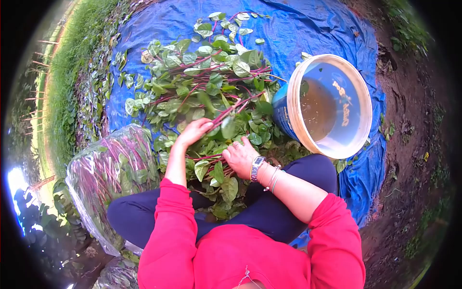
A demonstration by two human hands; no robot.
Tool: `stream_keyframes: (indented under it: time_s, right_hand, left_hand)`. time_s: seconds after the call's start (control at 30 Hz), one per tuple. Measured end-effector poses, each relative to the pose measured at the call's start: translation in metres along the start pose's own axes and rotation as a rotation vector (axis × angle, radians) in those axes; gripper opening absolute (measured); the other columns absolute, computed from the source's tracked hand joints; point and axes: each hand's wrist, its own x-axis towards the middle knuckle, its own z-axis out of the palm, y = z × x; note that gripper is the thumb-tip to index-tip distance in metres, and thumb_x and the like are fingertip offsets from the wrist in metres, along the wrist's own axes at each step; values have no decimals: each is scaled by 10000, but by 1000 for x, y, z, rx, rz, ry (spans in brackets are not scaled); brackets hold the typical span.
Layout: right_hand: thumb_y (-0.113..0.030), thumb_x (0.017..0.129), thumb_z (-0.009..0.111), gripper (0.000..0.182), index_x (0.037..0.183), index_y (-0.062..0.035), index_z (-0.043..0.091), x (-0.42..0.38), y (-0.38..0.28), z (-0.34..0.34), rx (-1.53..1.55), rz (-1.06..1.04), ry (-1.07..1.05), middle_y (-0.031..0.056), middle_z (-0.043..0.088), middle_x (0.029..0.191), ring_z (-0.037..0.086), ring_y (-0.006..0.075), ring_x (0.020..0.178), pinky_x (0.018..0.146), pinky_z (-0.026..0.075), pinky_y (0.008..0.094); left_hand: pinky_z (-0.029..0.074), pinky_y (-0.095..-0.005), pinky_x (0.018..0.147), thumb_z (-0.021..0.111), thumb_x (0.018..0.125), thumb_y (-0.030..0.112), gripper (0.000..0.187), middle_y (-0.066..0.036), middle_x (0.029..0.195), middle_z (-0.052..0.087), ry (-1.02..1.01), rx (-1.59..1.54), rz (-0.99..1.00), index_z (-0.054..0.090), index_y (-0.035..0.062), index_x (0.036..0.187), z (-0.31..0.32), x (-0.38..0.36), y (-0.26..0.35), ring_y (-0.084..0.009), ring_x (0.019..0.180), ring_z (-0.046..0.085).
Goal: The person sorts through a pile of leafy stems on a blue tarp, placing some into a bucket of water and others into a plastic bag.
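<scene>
A large heap of red-stemmed Malabar spinach point(192, 72) lies in front of me with its leaves tangled together. My left hand point(195, 131) is closed at the near end of some long purple-red stems point(236, 110), which point up and to the right over the heap; their leaves are blurred. Close to my lap, my right hand point(240, 156) is wrapped round a bunch of leafy stems point(211, 168) whose leaves hang to the left and down between my legs. Its fingertips partly disappear among the foliage.
A blue bucket point(284, 108) with a pale rim and murky water inside stands tilted at the right, beside my knee. On the left is a clear plastic bag point(113, 168) packed with stems. Blue tarp point(308, 24) lies beneath, with bare soil point(409, 120) to its right.
</scene>
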Motion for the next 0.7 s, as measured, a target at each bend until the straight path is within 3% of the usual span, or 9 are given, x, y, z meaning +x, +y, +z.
stream_keyframes:
  time_s: [0.03,0.13,0.23,0.27,0.4,0.5,0.57,0.63,0.7]
  right_hand:
    - [-106,657,572,266,905,-50,494,0,0,-1,-1,-10,1,94,542,840,533,256,889,860,351,494]
    - [-100,638,595,308,922,-41,490,2,1,-5,20,23,-122,107,547,884,529,268,920,862,357,504]
    - [-103,631,602,341,945,-36,487,2,0,-9,14,52,-177,113,547,894,527,279,927,866,358,509]
    - [-105,630,603,357,960,-32,485,2,1,-8,13,55,-178,113,547,895,526,284,928,867,357,512]
    - [-107,630,604,357,957,-33,485,2,0,-3,19,59,-178,113,546,902,523,284,932,869,357,516]
    - [-120,630,613,346,942,-42,486,1,1,0,22,70,-146,108,552,880,533,274,911,845,367,506]
    - [-184,688,585,177,835,-99,535,1,0,6,-25,53,9,60,587,823,561,220,830,729,380,403]
    - [-166,655,604,246,865,-78,510,2,1,9,68,79,-36,73,570,777,561,246,831,769,376,460]
    - [-173,679,586,217,866,-83,522,2,1,14,25,91,-24,64,581,779,562,234,828,762,374,452]
  left_hand:
    - [440,-309,785,540,846,344,388,-94,966,611,34,-158,-93,548,43,1090,-8,-7,-8,-168,865,567]
    - [452,-382,791,550,819,307,296,-93,945,616,289,303,-98,557,161,1076,-28,-14,-27,-311,869,589]
    - [452,-393,788,522,821,254,244,-110,871,613,596,829,-61,567,139,1032,-28,-13,-36,-320,833,588]
    - [461,-383,762,512,812,218,202,-120,820,606,761,771,90,582,123,976,-29,-6,-37,-313,816,589]
    - [481,-393,703,510,812,209,154,-111,859,631,636,491,91,601,110,888,-19,15,-2,-291,804,607]
    - [486,-410,690,545,801,273,197,-131,840,626,450,571,21,595,106,892,9,36,14,-299,804,604]
    - [486,-418,684,574,781,314,240,-125,841,617,410,700,96,589,111,908,26,41,9,-301,807,599]
    - [486,-429,664,641,712,411,374,-106,864,583,398,860,238,568,128,946,57,58,6,-288,817,586]
    - [489,-409,651,671,684,347,338,-106,868,552,340,992,202,577,149,941,71,65,-10,-286,809,579]
